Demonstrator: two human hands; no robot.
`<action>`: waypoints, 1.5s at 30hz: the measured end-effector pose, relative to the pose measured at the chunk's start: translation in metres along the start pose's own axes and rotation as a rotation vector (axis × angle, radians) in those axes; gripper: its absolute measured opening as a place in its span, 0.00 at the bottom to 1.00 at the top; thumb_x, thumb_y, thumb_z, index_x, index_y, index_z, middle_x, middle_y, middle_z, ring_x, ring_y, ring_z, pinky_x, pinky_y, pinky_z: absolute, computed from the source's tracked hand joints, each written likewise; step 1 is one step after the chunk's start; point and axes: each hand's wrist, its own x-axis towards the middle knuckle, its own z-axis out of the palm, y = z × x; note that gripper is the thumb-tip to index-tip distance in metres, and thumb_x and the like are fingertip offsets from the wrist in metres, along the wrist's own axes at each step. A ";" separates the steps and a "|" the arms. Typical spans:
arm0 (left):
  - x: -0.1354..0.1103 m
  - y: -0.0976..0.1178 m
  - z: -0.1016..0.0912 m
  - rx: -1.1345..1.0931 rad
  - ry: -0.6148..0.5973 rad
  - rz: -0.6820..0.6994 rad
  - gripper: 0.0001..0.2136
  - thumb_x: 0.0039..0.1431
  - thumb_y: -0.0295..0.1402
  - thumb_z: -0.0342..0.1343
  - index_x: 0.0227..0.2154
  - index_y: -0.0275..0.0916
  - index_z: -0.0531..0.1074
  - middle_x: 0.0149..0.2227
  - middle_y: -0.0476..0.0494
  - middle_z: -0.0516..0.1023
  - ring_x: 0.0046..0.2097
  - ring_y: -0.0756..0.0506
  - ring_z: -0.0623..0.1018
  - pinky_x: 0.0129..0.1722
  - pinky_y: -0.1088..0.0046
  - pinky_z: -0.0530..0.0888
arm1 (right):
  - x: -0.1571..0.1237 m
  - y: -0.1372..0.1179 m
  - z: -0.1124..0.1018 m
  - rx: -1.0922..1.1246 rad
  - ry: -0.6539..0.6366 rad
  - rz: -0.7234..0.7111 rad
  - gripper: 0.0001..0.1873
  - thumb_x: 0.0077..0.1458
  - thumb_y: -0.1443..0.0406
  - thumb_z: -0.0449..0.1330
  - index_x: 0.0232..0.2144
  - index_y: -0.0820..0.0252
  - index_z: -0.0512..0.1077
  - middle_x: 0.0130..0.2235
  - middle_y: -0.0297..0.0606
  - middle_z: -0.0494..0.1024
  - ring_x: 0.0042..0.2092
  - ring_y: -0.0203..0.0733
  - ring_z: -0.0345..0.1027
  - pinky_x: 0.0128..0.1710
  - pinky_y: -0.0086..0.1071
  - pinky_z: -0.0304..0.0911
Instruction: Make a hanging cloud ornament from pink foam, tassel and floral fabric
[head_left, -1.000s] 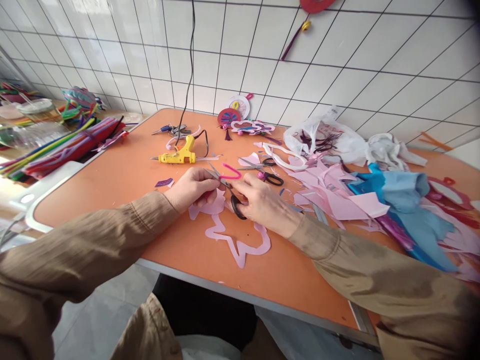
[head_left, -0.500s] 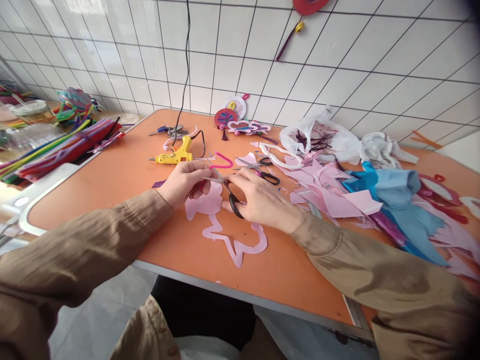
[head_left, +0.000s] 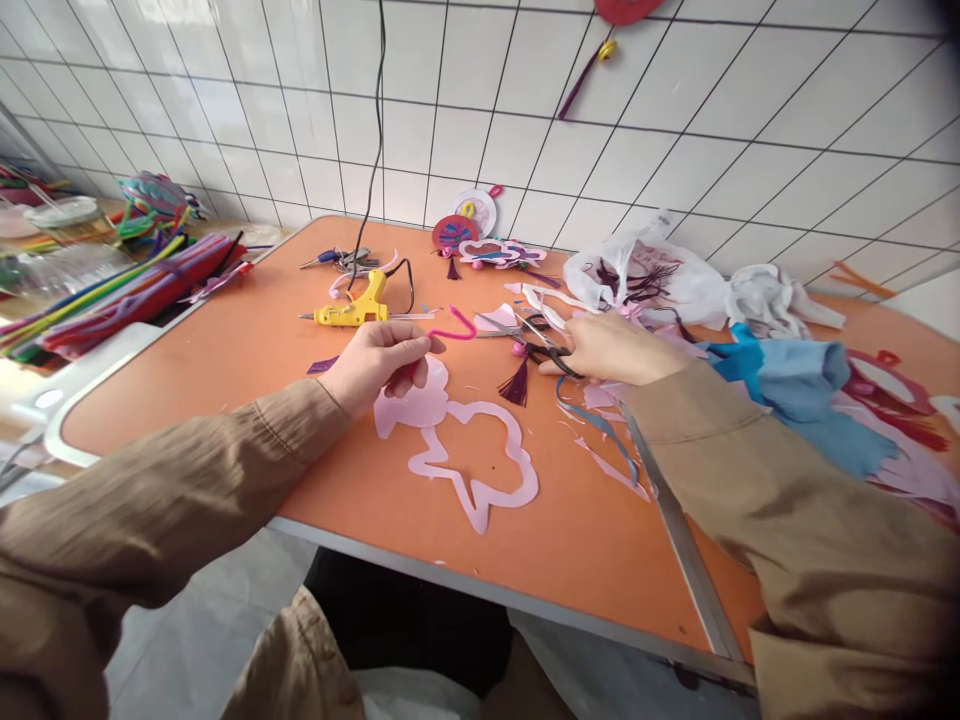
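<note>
My left hand (head_left: 384, 365) is closed, pinching one end of a bent pink pipe cleaner (head_left: 459, 330) that sticks out to the right. Across the table, my right hand (head_left: 611, 345) has its fingers around the dark handles of a pair of scissors (head_left: 553, 352), whose blades point away to the upper left. Another pair of scissors lies under and beside it, partly hidden. A dark purple tassel (head_left: 515, 385) with a pink bead is close to the blades. Below my left hand lie a pink felt piece (head_left: 420, 400) and a wavy pink felt outline (head_left: 517, 490).
A yellow glue gun (head_left: 360, 305) with a black cord lies behind my left hand. Pink felt scraps (head_left: 611, 395), blue cloth (head_left: 810, 385) and a white plastic bag (head_left: 675, 275) crowd the right. Pipe cleaners (head_left: 127, 300) are bundled at the far left. Finished ornaments (head_left: 457, 232) lean by the tiled wall.
My right hand has moved right with the scissors, from beside my left hand to the other scissors. The tassel and the whole felt outline are now uncovered. My left hand stays nearly still.
</note>
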 end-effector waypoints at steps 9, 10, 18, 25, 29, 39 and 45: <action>0.000 -0.002 0.000 0.003 -0.029 -0.015 0.10 0.53 0.36 0.65 0.28 0.32 0.74 0.17 0.49 0.73 0.15 0.56 0.64 0.13 0.80 0.58 | 0.008 0.040 0.009 0.230 -0.220 -0.203 0.20 0.52 0.57 0.64 0.15 0.60 0.68 0.14 0.32 0.67 0.18 0.33 0.65 0.21 0.31 0.52; 0.000 -0.003 0.000 0.006 -0.031 -0.015 0.10 0.53 0.36 0.65 0.28 0.33 0.74 0.17 0.49 0.73 0.15 0.56 0.64 0.13 0.80 0.58 | 0.008 0.041 0.009 0.212 -0.204 -0.248 0.20 0.50 0.58 0.67 0.13 0.58 0.67 0.14 0.31 0.66 0.17 0.32 0.62 0.20 0.30 0.51; -0.003 -0.003 0.001 0.048 -0.095 -0.047 0.09 0.56 0.35 0.63 0.29 0.33 0.75 0.17 0.50 0.72 0.14 0.56 0.63 0.14 0.81 0.57 | -0.046 -0.064 0.000 0.346 0.672 -0.630 0.06 0.56 0.66 0.65 0.38 0.59 0.74 0.39 0.43 0.80 0.40 0.48 0.74 0.37 0.40 0.68; -0.010 0.006 0.008 0.149 -0.209 -0.111 0.08 0.58 0.34 0.61 0.27 0.34 0.73 0.16 0.51 0.71 0.15 0.56 0.65 0.14 0.81 0.59 | -0.053 -0.085 0.020 0.162 0.573 -0.718 0.09 0.65 0.68 0.55 0.38 0.59 0.76 0.34 0.40 0.80 0.38 0.46 0.72 0.43 0.42 0.64; -0.010 0.007 0.010 0.252 -0.197 -0.088 0.07 0.58 0.32 0.59 0.27 0.34 0.74 0.15 0.52 0.69 0.16 0.55 0.65 0.15 0.80 0.60 | -0.050 -0.079 0.024 0.127 0.552 -0.715 0.14 0.65 0.69 0.52 0.31 0.60 0.76 0.28 0.38 0.75 0.31 0.41 0.66 0.35 0.36 0.59; -0.009 0.016 0.001 0.676 -0.215 0.293 0.04 0.53 0.29 0.62 0.25 0.36 0.80 0.24 0.46 0.77 0.27 0.51 0.71 0.27 0.78 0.67 | -0.051 -0.079 0.013 0.716 0.118 -0.760 0.09 0.57 0.72 0.56 0.29 0.60 0.74 0.27 0.31 0.72 0.28 0.32 0.63 0.30 0.29 0.60; -0.011 0.014 0.000 0.504 -0.447 0.200 0.21 0.50 0.52 0.66 0.23 0.35 0.79 0.24 0.42 0.77 0.27 0.49 0.72 0.27 0.75 0.68 | -0.047 -0.079 0.026 1.246 -0.383 -0.773 0.06 0.55 0.63 0.62 0.29 0.60 0.74 0.28 0.34 0.78 0.30 0.34 0.72 0.30 0.29 0.67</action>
